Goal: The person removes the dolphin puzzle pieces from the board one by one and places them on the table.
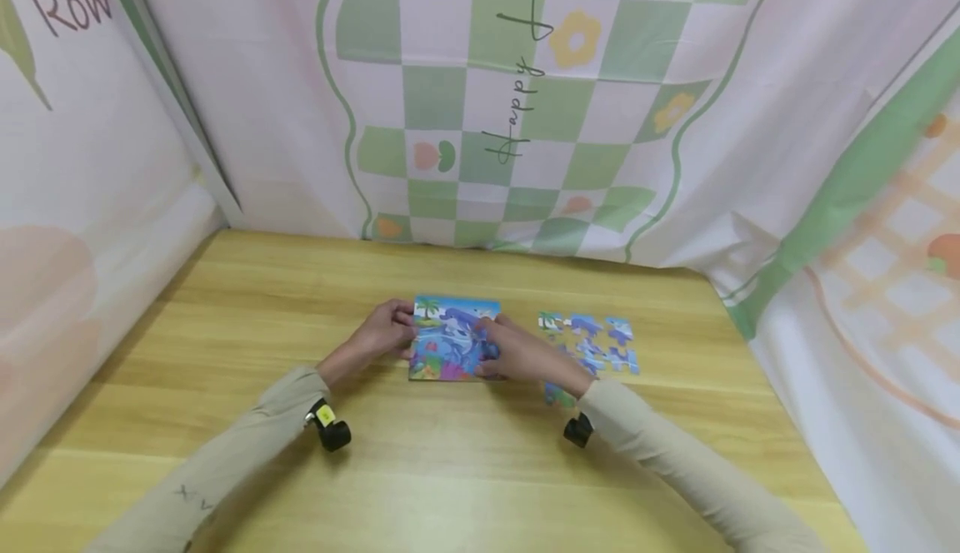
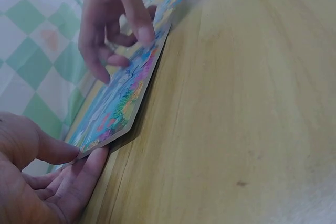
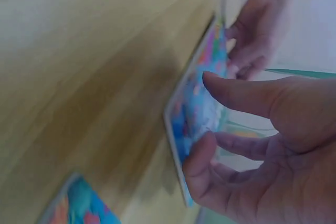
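Hands flanking puzzle board mid-bench: left hand pinching its left edge, right hand curling over its right edge, near edge tilting up, both equally near.

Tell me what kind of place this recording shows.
Probably a staged tabletop booth, not a lived-in room: a wooden table walled by patterned cloth, where both hands hold a puzzle board beside loose puzzle pieces.

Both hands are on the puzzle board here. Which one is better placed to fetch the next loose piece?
Probably the right. The loose puzzle pieces lie on the table just beside the right hand, on its side of the puzzle board. The left hand pinches the board's far edge and can steady it.
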A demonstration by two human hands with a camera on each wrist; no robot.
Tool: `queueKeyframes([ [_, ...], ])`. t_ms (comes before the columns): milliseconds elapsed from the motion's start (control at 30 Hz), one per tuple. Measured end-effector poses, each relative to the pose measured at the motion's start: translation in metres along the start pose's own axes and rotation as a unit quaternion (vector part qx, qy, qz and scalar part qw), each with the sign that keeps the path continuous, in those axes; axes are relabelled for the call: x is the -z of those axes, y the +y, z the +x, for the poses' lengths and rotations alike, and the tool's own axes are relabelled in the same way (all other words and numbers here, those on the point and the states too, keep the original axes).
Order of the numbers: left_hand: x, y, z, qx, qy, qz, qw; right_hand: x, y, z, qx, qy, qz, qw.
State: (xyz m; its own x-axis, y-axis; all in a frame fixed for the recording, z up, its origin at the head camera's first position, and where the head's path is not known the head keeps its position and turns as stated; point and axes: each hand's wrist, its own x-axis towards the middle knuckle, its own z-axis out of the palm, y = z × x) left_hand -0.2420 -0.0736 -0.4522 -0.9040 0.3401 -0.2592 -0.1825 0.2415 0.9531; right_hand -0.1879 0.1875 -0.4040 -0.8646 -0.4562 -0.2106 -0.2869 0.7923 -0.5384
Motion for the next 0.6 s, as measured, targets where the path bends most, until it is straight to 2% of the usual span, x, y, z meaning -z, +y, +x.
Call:
queueKeyframes([
  [167,0.000,0.001,0.000,-0.001,-0.004,0.001,1.0000,-0.005,-0.002,0.010,0.009,0.005,-0.001,1.000],
  [333,0.000,0.002,0.000,0.002,0.001,0.003,1.0000,-0.007,0.002,0.013,0.020,0.034,0.000,0.999],
  [600,0.000,0.003,-0.001,0.001,0.000,0.005,1.0000,-0.010,0.010,0.010,0.046,0.054,0.052,0.996],
])
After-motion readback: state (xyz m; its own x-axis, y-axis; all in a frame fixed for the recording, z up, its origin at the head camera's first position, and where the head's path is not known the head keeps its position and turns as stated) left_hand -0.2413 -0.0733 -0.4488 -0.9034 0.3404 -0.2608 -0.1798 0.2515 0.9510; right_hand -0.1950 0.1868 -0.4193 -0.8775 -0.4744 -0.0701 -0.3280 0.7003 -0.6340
